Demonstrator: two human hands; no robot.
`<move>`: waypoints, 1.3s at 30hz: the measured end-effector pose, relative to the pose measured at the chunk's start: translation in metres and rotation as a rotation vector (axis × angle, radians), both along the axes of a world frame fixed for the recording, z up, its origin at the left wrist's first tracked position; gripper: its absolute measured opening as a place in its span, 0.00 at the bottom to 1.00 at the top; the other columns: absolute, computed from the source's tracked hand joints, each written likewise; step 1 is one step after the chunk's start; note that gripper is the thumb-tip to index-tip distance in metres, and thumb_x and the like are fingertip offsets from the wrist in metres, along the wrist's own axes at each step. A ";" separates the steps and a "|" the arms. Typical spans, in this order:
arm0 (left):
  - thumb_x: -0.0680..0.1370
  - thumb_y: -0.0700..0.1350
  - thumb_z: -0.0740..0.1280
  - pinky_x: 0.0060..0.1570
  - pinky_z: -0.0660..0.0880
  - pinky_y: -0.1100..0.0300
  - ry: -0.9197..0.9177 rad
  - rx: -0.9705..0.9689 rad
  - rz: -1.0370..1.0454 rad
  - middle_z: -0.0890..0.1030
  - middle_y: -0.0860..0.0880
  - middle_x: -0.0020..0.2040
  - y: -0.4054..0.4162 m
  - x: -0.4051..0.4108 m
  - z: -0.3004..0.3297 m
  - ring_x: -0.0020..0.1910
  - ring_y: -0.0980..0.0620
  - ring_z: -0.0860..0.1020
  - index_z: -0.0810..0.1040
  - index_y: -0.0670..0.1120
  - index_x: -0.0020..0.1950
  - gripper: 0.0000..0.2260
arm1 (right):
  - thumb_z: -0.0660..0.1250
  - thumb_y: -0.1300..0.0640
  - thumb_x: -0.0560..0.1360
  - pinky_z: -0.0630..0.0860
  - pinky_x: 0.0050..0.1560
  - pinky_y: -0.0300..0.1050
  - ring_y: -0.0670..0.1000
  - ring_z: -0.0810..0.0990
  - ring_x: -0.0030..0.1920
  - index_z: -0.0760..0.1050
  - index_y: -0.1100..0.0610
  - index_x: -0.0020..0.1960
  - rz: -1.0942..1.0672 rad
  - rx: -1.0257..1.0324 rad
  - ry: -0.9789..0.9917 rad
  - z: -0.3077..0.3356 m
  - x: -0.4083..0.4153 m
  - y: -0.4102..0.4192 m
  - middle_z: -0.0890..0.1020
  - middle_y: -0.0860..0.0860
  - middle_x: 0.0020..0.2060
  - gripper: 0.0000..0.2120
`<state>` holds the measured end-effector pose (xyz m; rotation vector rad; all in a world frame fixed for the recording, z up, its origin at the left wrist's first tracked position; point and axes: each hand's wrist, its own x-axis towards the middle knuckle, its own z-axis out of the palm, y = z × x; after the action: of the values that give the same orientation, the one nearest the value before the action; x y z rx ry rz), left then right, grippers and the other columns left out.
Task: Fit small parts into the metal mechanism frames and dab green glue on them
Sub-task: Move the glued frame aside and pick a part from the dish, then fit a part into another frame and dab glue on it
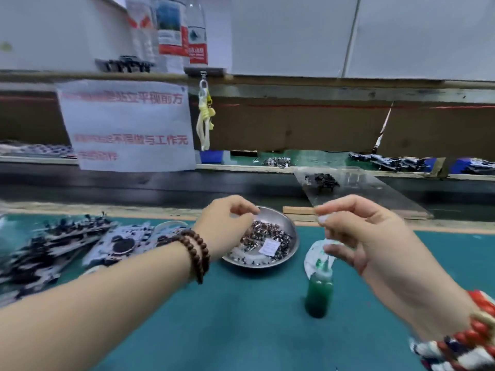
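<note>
A round metal bowl [290, 231] holds several small dark and silvery parts and a white slip of paper. My left hand [225, 228] hovers over the bowl's left side, its fingertips bunched downward as if pinching a small part that blur hides. My right hand [359, 234] is raised to the right of the bowl, and its thumb and forefinger pinch the near corner of a clear plastic sheet [369, 188] that carries a few black mechanism pieces. A green glue bottle [318, 290] stands upright below that hand, with a stained white rag [314, 254] behind it.
Blurred stacks of black-and-white mechanism frames [61, 250] lie at the left on the teal mat [241, 317]. A dark conveyor belt [160, 186] runs behind the bench. A paper notice [128, 124] hangs from the shelf, with water bottles [171, 30] above and more parts beyond the belt.
</note>
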<state>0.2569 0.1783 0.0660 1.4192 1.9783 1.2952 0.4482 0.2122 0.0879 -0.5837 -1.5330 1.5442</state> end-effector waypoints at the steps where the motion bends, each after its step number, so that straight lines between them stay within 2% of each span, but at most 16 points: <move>1: 0.77 0.39 0.62 0.37 0.77 0.58 -0.018 -0.004 0.001 0.81 0.49 0.43 -0.012 -0.004 -0.004 0.39 0.51 0.80 0.77 0.50 0.44 0.07 | 0.66 0.69 0.69 0.73 0.27 0.33 0.41 0.74 0.26 0.82 0.53 0.31 0.037 -0.005 -0.019 -0.005 -0.011 -0.015 0.75 0.49 0.25 0.15; 5: 0.78 0.40 0.60 0.31 0.70 0.64 0.079 -0.026 0.055 0.75 0.55 0.42 -0.053 -0.022 -0.021 0.39 0.54 0.77 0.70 0.52 0.54 0.08 | 0.62 0.71 0.72 0.74 0.26 0.34 0.41 0.74 0.25 0.80 0.56 0.28 0.112 -0.047 -0.092 -0.027 -0.058 -0.056 0.76 0.48 0.24 0.19; 6: 0.78 0.41 0.59 0.33 0.70 0.65 0.173 -0.061 0.052 0.75 0.54 0.44 -0.063 -0.029 -0.025 0.39 0.54 0.76 0.69 0.52 0.56 0.10 | 0.61 0.72 0.73 0.74 0.26 0.34 0.41 0.74 0.25 0.80 0.56 0.28 0.111 -0.061 -0.108 -0.032 -0.068 -0.060 0.76 0.48 0.24 0.19; 7: 0.78 0.41 0.59 0.39 0.72 0.65 0.310 -0.121 0.052 0.75 0.53 0.48 -0.072 -0.035 -0.028 0.43 0.54 0.75 0.67 0.51 0.60 0.12 | 0.61 0.72 0.73 0.74 0.26 0.34 0.40 0.74 0.25 0.80 0.57 0.28 0.106 -0.074 -0.126 -0.036 -0.075 -0.061 0.76 0.48 0.24 0.20; 9: 0.78 0.46 0.60 0.58 0.69 0.56 0.627 -0.299 0.110 0.70 0.49 0.61 -0.085 -0.050 -0.035 0.59 0.49 0.70 0.64 0.50 0.66 0.17 | 0.62 0.71 0.74 0.75 0.27 0.34 0.40 0.74 0.25 0.82 0.57 0.31 0.095 -0.101 -0.174 -0.045 -0.087 -0.063 0.76 0.48 0.25 0.18; 10: 0.78 0.49 0.60 0.63 0.66 0.51 0.735 -0.402 0.148 0.67 0.49 0.65 -0.089 -0.057 -0.038 0.64 0.48 0.65 0.63 0.51 0.68 0.18 | 0.62 0.70 0.74 0.75 0.27 0.34 0.40 0.74 0.25 0.82 0.57 0.34 0.087 -0.103 -0.202 -0.050 -0.092 -0.063 0.76 0.47 0.25 0.16; 13: 0.77 0.54 0.61 0.65 0.59 0.44 0.856 -0.632 0.178 0.62 0.48 0.69 -0.089 -0.073 -0.041 0.69 0.45 0.59 0.62 0.50 0.69 0.23 | 0.65 0.68 0.74 0.76 0.28 0.35 0.40 0.75 0.26 0.81 0.58 0.39 0.024 -0.073 -0.283 -0.063 -0.098 -0.059 0.77 0.48 0.27 0.09; 16: 0.75 0.58 0.63 0.66 0.58 0.41 0.913 -0.743 0.152 0.61 0.45 0.70 -0.075 -0.081 -0.040 0.69 0.41 0.60 0.61 0.46 0.69 0.28 | 0.67 0.66 0.73 0.75 0.28 0.35 0.41 0.76 0.27 0.80 0.59 0.38 -0.043 -0.030 -0.352 -0.072 -0.098 -0.049 0.78 0.50 0.29 0.07; 20: 0.76 0.63 0.59 0.66 0.62 0.44 0.805 -0.828 0.136 0.59 0.41 0.73 -0.047 -0.088 -0.029 0.70 0.39 0.61 0.54 0.42 0.74 0.35 | 0.70 0.64 0.72 0.73 0.28 0.35 0.42 0.76 0.28 0.81 0.58 0.35 -0.094 0.012 -0.423 -0.081 -0.098 -0.034 0.78 0.47 0.27 0.08; 25: 0.75 0.66 0.56 0.69 0.59 0.45 0.556 -0.886 0.177 0.49 0.39 0.76 -0.019 -0.100 -0.024 0.74 0.40 0.55 0.42 0.43 0.76 0.41 | 0.71 0.62 0.71 0.74 0.28 0.36 0.44 0.75 0.28 0.79 0.57 0.32 -0.152 0.097 -0.510 -0.090 -0.106 -0.012 0.77 0.47 0.25 0.10; 28: 0.76 0.65 0.55 0.69 0.61 0.49 0.491 -0.941 0.128 0.52 0.40 0.76 -0.011 -0.106 -0.022 0.72 0.41 0.60 0.42 0.41 0.76 0.40 | 0.70 0.60 0.72 0.77 0.29 0.38 0.44 0.75 0.27 0.77 0.54 0.32 -0.206 0.195 -0.587 -0.090 -0.117 0.007 0.77 0.46 0.26 0.10; 30: 0.77 0.64 0.55 0.67 0.64 0.50 0.448 -0.944 0.093 0.56 0.40 0.75 -0.007 -0.108 -0.023 0.70 0.42 0.64 0.48 0.40 0.76 0.38 | 0.69 0.60 0.73 0.80 0.36 0.43 0.45 0.76 0.28 0.76 0.52 0.33 -0.230 0.238 -0.619 -0.090 -0.125 0.020 0.78 0.46 0.27 0.11; 32: 0.76 0.63 0.59 0.66 0.65 0.51 0.413 -0.899 0.121 0.58 0.41 0.75 -0.003 -0.111 -0.028 0.70 0.42 0.65 0.48 0.40 0.76 0.39 | 0.68 0.59 0.74 0.80 0.44 0.48 0.48 0.78 0.32 0.76 0.52 0.34 -0.234 0.278 -0.671 -0.091 -0.133 0.033 0.79 0.47 0.30 0.10; 34: 0.74 0.62 0.63 0.66 0.65 0.50 0.351 -0.858 0.158 0.58 0.41 0.75 0.001 -0.114 -0.035 0.70 0.41 0.65 0.43 0.41 0.76 0.43 | 0.66 0.59 0.75 0.77 0.46 0.44 0.51 0.80 0.36 0.76 0.53 0.36 -0.236 0.344 -0.766 -0.094 -0.140 0.046 0.81 0.49 0.35 0.09; 37: 0.73 0.61 0.65 0.64 0.66 0.51 0.320 -0.826 0.189 0.61 0.40 0.73 0.004 -0.119 -0.040 0.68 0.41 0.67 0.40 0.43 0.75 0.45 | 0.63 0.60 0.76 0.74 0.44 0.40 0.49 0.78 0.39 0.75 0.52 0.37 -0.233 0.399 -0.885 -0.100 -0.147 0.060 0.81 0.50 0.37 0.10; 39: 0.72 0.62 0.66 0.65 0.68 0.49 0.330 -0.808 0.204 0.61 0.40 0.73 0.004 -0.122 -0.039 0.67 0.41 0.67 0.39 0.44 0.76 0.47 | 0.62 0.62 0.76 0.72 0.39 0.38 0.48 0.78 0.40 0.75 0.52 0.37 -0.209 0.410 -0.947 -0.102 -0.149 0.066 0.82 0.51 0.40 0.11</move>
<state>0.1346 0.1821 0.0265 1.0697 2.4863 0.2180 0.2989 0.2778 -0.0143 -1.2821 -2.2992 0.7436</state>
